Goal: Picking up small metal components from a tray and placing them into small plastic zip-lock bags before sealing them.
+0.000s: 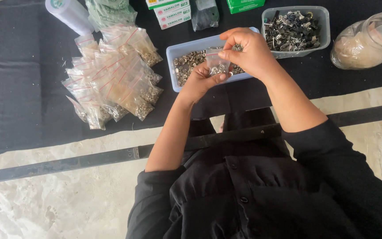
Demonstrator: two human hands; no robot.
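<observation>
**Small clear bag held over tray of metal rings**

A small clear plastic bag (217, 64) of shiny metal rings was pinched between the left hand (202, 82) and right hand (248, 53), close together. Just beyond them lay a pale blue rectangular tray (173, 51); left, crinkled filled bags (111, 75) were heaped.

Even daylight is filling the scene, casting only soft shadows. Glare is glinting off the glass jar (368, 40) (top right), and edges are bending slightly.
</observation>
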